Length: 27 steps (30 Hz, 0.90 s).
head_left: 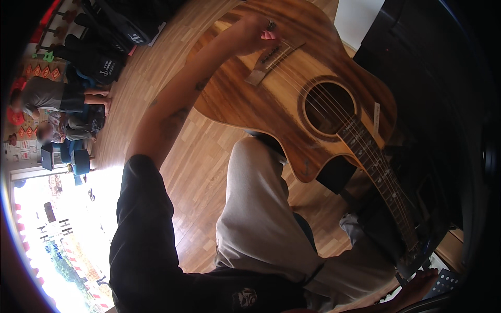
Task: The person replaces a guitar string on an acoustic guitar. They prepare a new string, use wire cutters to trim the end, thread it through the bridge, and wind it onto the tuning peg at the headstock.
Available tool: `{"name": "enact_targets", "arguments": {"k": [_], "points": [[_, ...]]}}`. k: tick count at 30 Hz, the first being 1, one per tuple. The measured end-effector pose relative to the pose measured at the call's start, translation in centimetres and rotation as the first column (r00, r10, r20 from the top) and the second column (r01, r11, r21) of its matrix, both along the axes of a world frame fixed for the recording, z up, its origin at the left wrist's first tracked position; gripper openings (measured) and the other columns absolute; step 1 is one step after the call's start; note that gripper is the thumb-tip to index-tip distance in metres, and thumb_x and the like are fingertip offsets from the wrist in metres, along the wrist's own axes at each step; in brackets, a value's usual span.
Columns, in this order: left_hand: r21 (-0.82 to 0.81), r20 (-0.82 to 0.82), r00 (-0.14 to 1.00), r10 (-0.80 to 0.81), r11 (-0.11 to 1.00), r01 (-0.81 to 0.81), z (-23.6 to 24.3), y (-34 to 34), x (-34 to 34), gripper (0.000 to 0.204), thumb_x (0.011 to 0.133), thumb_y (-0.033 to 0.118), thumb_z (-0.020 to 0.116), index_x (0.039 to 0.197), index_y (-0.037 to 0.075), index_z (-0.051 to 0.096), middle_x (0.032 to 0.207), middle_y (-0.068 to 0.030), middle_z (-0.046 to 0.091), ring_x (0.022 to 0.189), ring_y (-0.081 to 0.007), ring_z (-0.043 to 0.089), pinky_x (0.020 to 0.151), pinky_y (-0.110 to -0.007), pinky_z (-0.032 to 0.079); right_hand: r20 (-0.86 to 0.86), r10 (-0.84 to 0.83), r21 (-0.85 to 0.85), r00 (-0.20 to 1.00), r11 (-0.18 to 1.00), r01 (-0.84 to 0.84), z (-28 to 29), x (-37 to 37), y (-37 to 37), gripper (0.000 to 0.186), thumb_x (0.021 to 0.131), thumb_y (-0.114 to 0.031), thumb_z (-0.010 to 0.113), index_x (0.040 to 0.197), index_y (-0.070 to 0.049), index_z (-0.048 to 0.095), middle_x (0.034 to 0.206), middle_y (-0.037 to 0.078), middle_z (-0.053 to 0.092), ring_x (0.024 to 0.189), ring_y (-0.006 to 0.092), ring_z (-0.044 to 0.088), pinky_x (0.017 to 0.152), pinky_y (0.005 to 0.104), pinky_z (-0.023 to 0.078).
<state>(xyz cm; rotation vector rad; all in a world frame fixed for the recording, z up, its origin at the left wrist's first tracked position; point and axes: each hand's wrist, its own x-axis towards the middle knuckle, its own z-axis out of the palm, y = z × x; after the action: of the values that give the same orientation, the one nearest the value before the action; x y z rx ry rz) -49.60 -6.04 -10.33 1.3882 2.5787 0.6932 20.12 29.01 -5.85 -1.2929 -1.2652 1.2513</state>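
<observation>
The acoustic guitar (276,109) lies with its face toward me, its body spread around the bridge (259,74); its support is mostly hidden, so in my judgement an uneven push beside the bridge could tip or slide it; my pale trouser leg (255,198) is on the near side of the bridge, and a shift of the knee could jolt the cutaway edge; the neck (368,154) extends away to the right of the bridge, and if the body swings, its far end could strike the dark things around it; the sound hole (323,107) sits between bridge and neck, and a small item let slip could fall in; my left hand (255,35) is at the bridge's far end, fingers curled, and I cannot tell whether they pinch anything; my right hand (425,280), farthest from the bridge, is too dim to read; the strings (296,77) run off the bridge, and a slipping finger could snag one.
</observation>
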Motion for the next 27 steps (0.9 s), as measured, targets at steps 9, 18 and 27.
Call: {"name": "enact_targets", "arguments": {"k": [9,18,27], "points": [[-0.277,-0.315,0.946,-0.081,0.961,-0.01,0.9,1.6,2.2,0.011,0.087,0.006,0.068,0.097,0.004,0.073,0.095,-0.0113,0.07,0.088,-0.028,0.069,0.078,-0.038,0.056,-0.114,0.123,0.021,0.986,0.992,-0.122,0.4,0.8,-0.3,0.039,0.106,-0.029,0.044,0.125,0.003,0.054,0.11,0.005,0.058,0.103,0.0131,0.055,0.094,0.028,0.042],[-0.195,-0.203,0.978,0.051,0.977,-0.091,0.7,0.0,4.6,0.024,0.088,0.007,0.063,0.11,0.002,0.068,0.101,-0.0152,0.068,0.09,-0.0312,0.068,0.078,-0.04,0.054,0.043,0.022,-0.062,0.999,0.998,-0.019,-2.4,-1.1,-0.6,0.052,0.105,-0.036,0.045,0.139,0.003,0.048,0.134,0.01,0.054,0.127,0.0173,0.048,0.111,0.0334,0.032],[-0.086,-0.489,0.867,-0.093,0.995,0.058,-2.1,-0.1,4.3,0.015,0.095,0.017,0.057,0.1,0.005,0.065,0.087,-0.0181,0.065,0.076,-0.0382,0.065,0.068,-0.047,0.053,-0.364,0.323,-0.061,0.874,0.928,-0.368,-4.5,-3.4,1.1,0.039,0.104,-0.033,0.05,0.124,-0.001,0.058,0.109,0.01,0.066,0.099,0.0174,0.063,0.092,0.0317,0.049]]}}
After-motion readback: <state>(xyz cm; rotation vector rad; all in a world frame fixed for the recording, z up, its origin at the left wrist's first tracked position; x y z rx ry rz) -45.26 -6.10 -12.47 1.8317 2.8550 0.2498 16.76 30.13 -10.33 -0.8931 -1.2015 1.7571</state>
